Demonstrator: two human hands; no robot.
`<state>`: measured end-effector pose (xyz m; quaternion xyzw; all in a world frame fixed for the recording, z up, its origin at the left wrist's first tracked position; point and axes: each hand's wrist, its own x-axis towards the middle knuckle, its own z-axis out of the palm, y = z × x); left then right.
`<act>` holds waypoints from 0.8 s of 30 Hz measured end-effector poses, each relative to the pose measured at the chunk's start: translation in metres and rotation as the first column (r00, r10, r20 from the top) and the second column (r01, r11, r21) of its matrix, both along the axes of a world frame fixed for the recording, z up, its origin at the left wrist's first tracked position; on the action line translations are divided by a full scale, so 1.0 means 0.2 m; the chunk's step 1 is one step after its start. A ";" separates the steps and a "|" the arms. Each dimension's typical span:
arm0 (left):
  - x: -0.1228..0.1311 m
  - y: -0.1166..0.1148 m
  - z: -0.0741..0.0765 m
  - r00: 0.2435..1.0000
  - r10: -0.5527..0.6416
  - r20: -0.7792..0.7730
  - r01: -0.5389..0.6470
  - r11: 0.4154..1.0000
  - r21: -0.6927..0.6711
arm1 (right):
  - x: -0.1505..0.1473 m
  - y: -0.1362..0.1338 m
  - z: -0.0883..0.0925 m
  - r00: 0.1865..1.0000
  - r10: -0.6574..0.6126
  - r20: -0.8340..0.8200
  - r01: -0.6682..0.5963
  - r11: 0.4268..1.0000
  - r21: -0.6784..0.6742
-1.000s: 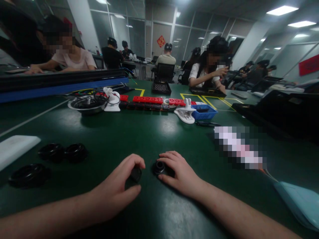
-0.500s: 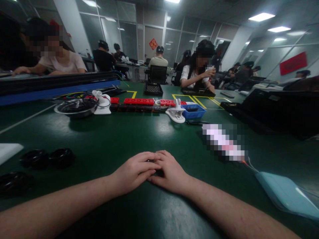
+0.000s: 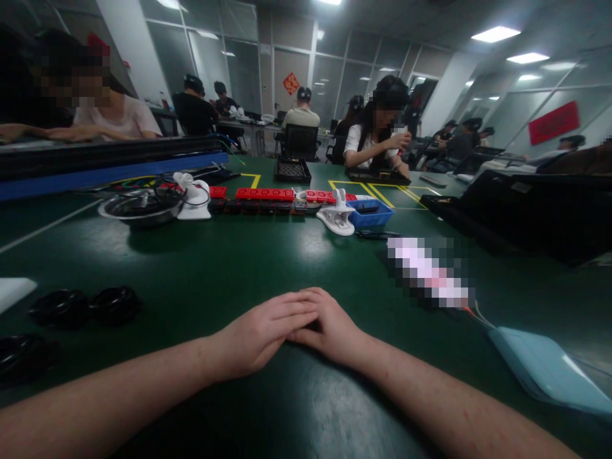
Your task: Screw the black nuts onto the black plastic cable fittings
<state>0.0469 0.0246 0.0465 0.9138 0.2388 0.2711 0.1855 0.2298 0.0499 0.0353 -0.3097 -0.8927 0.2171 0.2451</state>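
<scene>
The left hand (image 3: 261, 331) and right hand (image 3: 329, 328) lie pressed together on the green table (image 3: 287, 255), left fingers over the right. Whatever sits between them is hidden, so a grip cannot be told. At nine o'clock from the hands lie black rings (image 3: 86, 306) (three show, one half out of frame). At twelve o'clock, well apart, stand a white clip (image 3: 337, 217) and blue bin (image 3: 370, 215).
</scene>
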 end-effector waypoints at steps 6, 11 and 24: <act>-0.05 0.04 0.03 0.986 0.145 -0.084 -0.158 0.973 -0.169 | 0.00 0.01 0.03 0.999 0.031 0.043 -0.030 0.999 -0.021; -0.07 0.04 0.09 0.919 0.257 -0.300 -0.332 0.915 -0.230 | 0.00 0.01 0.02 0.996 0.000 0.091 0.001 1.000 -0.007; -0.04 -0.01 0.16 0.898 0.328 -0.292 -0.355 0.934 -0.041 | -0.01 0.00 0.02 0.998 0.001 0.065 0.000 1.000 -0.014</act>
